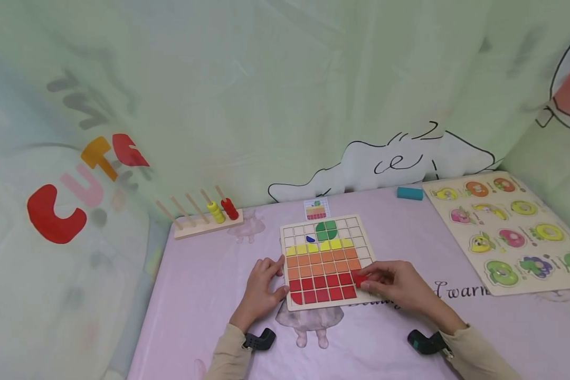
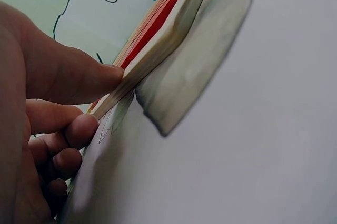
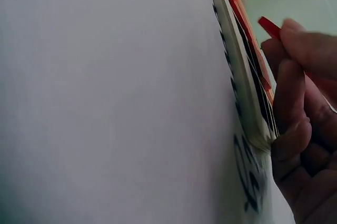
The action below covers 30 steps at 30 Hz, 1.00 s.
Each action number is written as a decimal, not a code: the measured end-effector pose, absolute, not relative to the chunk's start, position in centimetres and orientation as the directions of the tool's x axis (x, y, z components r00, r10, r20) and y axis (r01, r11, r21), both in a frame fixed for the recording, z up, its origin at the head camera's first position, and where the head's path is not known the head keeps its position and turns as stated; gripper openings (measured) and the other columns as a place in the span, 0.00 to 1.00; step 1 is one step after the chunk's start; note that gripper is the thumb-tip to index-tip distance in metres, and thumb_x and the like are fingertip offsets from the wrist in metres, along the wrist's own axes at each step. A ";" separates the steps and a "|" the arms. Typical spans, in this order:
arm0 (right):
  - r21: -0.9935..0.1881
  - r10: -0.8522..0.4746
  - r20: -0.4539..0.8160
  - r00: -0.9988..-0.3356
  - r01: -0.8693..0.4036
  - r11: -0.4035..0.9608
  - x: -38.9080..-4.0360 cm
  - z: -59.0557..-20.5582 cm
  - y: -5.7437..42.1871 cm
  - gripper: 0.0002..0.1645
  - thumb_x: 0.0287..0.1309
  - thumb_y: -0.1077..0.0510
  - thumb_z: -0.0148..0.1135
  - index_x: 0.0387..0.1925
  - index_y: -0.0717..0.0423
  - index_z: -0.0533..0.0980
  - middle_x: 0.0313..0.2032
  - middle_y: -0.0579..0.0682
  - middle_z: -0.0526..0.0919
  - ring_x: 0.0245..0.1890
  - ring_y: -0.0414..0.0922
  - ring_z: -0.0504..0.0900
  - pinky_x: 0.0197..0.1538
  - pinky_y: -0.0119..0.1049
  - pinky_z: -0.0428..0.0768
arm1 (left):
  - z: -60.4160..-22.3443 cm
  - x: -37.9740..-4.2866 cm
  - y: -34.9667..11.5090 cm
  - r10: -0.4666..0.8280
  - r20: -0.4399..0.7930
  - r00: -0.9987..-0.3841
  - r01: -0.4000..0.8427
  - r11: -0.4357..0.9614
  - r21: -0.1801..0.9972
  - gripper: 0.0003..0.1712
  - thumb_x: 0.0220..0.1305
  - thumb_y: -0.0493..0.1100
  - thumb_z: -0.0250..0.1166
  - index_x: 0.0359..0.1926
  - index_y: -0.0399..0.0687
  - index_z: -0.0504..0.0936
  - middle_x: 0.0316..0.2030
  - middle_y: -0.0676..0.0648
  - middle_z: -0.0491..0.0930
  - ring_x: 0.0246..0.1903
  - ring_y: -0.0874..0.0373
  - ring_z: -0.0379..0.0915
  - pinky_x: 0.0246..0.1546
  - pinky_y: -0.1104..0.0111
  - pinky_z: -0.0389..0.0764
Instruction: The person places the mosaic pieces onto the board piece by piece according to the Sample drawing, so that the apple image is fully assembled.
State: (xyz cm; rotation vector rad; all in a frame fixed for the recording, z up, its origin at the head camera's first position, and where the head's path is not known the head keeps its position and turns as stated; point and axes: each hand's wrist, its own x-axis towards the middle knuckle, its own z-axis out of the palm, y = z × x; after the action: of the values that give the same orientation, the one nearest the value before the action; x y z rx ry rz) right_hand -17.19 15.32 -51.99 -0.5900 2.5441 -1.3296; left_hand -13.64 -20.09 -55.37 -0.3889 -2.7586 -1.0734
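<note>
A square wooden grid board (image 1: 367, 237) lies at the middle of the table, filled with rows of red, orange and yellow tiles and a green shape near the top. My right hand (image 1: 399, 282) pinches a red tile (image 3: 269, 28) between thumb and fingers, over the board's right side by the red rows. Along the left edge, the thumb and forefinger of my left hand (image 1: 260, 290) touch the board's side. In the left wrist view the thumb (image 2: 79, 74) rests at the wooden edge, with the other fingers bent beside it.
Behind the board lies a small pattern card (image 1: 317, 209). A peg stand (image 1: 209, 226) with yellow and red beads is at the back left. At the right are a teal block (image 1: 410, 193) and a fruit puzzle board (image 1: 496, 211). A printed cloth curtain (image 1: 266, 95) rises behind.
</note>
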 end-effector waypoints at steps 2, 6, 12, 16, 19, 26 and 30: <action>-0.815 -0.438 -0.018 -0.899 -0.240 0.527 -17.1 -51.8 15.3 0.11 0.58 0.54 0.79 0.42 0.52 0.88 0.28 0.41 0.85 0.26 0.36 0.77 0.30 0.30 0.76 | -55.3 -13.6 -20.1 0.182 0.239 -0.954 0.296 0.710 0.639 0.42 0.54 0.39 0.71 0.73 0.38 0.76 0.39 0.54 0.74 0.44 0.61 0.62 0.47 0.66 0.64; -0.791 -0.442 -0.047 -0.896 -0.237 0.564 -17.0 -51.6 15.3 0.11 0.54 0.53 0.81 0.39 0.49 0.89 0.25 0.40 0.80 0.26 0.36 0.74 0.29 0.29 0.73 | -55.4 -13.6 -20.1 0.183 0.254 -0.950 0.306 0.711 0.633 0.42 0.53 0.39 0.71 0.72 0.38 0.76 0.38 0.53 0.74 0.44 0.60 0.62 0.47 0.66 0.65; -0.764 -0.404 0.015 -0.915 -0.271 0.586 -16.8 -51.6 15.1 0.08 0.53 0.57 0.81 0.36 0.49 0.90 0.24 0.39 0.78 0.24 0.35 0.71 0.27 0.29 0.70 | -55.4 -13.7 -20.1 0.191 0.264 -0.945 0.319 0.706 0.632 0.42 0.53 0.39 0.71 0.72 0.37 0.76 0.39 0.52 0.75 0.43 0.59 0.62 0.48 0.64 0.66; -0.746 -0.379 0.036 -0.925 -0.277 0.605 -16.7 -51.6 14.8 0.06 0.54 0.57 0.80 0.35 0.47 0.91 0.25 0.39 0.79 0.24 0.35 0.70 0.27 0.30 0.69 | -55.3 -13.7 -20.1 0.190 0.245 -0.951 0.305 0.716 0.629 0.42 0.54 0.39 0.71 0.73 0.38 0.75 0.39 0.52 0.74 0.44 0.60 0.62 0.47 0.65 0.65; -0.738 -0.360 0.039 -0.932 -0.269 0.618 -16.8 -51.5 14.6 0.05 0.54 0.57 0.80 0.34 0.47 0.90 0.25 0.39 0.79 0.24 0.35 0.70 0.28 0.30 0.69 | -55.2 -13.8 -20.1 0.186 0.230 -0.955 0.292 0.726 0.622 0.42 0.55 0.40 0.71 0.74 0.39 0.75 0.39 0.53 0.74 0.44 0.60 0.62 0.47 0.66 0.64; -0.743 -0.295 0.016 -0.955 -0.208 0.636 -16.6 -51.6 14.3 0.09 0.53 0.56 0.82 0.29 0.49 0.85 0.23 0.41 0.78 0.24 0.36 0.70 0.29 0.30 0.69 | -55.2 -13.7 -20.1 0.193 0.253 -0.948 0.313 0.713 0.627 0.42 0.54 0.39 0.71 0.72 0.37 0.76 0.39 0.52 0.74 0.43 0.60 0.62 0.46 0.66 0.65; -0.744 -0.309 0.022 -0.951 -0.222 0.630 -16.4 -51.5 14.3 0.08 0.55 0.56 0.80 0.30 0.49 0.85 0.23 0.41 0.77 0.24 0.36 0.70 0.29 0.30 0.69 | -55.2 -13.6 -19.9 0.186 0.258 -0.948 0.311 0.712 0.629 0.42 0.53 0.39 0.71 0.72 0.36 0.76 0.38 0.52 0.74 0.43 0.60 0.62 0.45 0.66 0.64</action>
State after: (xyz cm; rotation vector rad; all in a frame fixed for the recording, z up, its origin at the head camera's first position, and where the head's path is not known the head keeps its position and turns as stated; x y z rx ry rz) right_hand -16.38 14.31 -51.48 -0.4480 2.7386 -1.2273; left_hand -13.61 -19.95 -55.17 -0.4020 -2.7419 -1.0554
